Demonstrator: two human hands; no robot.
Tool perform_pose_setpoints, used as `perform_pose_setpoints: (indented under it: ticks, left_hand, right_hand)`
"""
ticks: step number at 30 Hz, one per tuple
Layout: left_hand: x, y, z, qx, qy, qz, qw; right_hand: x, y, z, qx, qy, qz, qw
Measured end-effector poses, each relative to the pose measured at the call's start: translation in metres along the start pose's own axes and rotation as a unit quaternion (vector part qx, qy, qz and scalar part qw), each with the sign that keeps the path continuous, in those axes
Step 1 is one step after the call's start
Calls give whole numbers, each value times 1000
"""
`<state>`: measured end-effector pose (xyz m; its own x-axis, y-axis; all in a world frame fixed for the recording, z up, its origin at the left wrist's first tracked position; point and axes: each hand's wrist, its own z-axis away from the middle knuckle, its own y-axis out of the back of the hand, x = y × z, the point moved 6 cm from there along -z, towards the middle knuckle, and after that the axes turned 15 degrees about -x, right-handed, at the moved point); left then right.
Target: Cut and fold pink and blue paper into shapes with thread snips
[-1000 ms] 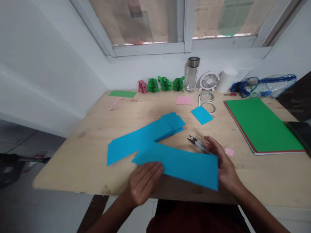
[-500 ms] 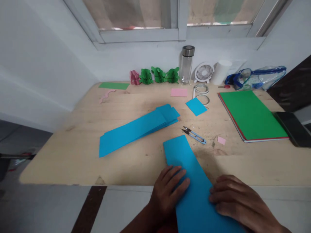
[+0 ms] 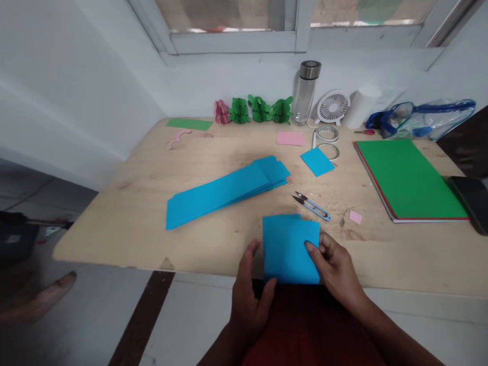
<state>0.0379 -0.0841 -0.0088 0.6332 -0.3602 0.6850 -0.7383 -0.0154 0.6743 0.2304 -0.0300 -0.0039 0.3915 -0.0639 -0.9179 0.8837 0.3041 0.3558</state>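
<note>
A strip of blue paper (image 3: pixel 292 251) is bent over on itself at the table's front edge, its two layers slightly out of line at the top. My right hand (image 3: pixel 337 262) pinches its right side, thumb on top and fingers behind. Beside the left edge of the paper, my left hand (image 3: pixel 251 290) is open, thumb and fingers apart, with the thumb close to the bottom corner. Just beyond the paper lie thread snips (image 3: pixel 311 206). Farther left is a stack of blue paper strips (image 3: pixel 221 193).
A green paper pad (image 3: pixel 412 180) and a phone (image 3: pixel 470 201) lie right. At the back stand green paper shapes (image 3: pixel 261 109), a bottle (image 3: pixel 305 96), a small fan (image 3: pixel 333 107) and a clear pouch (image 3: pixel 427 119). Tape rolls (image 3: pixel 327 134) and a blue square (image 3: pixel 317 161) lie nearer.
The blue strip, laid out lengthwise before, is now doubled over. My right hand has gone from resting on it to pinching its side; my left hand has come off its surface.
</note>
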Motion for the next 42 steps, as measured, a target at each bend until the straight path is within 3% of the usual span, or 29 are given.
perform_pose_setpoints:
  ticks: [2,4,7,11,20,42]
  left_hand:
    - [6,4,-11,-35,-83,-77,993]
    - [5,2,-23,-118,-139,-133,974]
    - [-4,-1,-36,-199,-144,-177,953]
    - [-13,-10,-40,-250,-116,-211,938]
    - [-19,-19,-40,-249,-102,-236,934]
    - [-18,-19,-41,-242,-97,-231,937]
  right_hand:
    - [4,-5,-13,-15,-5,29,999]
    - [8,-8,-23,-33,-7,63,997]
    - [11,-9,-30,-44,-22,100,994]
    - [9,-5,-29,-11,-19,122,992]
    - [2,-6,-36,-29,-27,193,980]
    - [1,-6,-44,-45,-32,220,974]
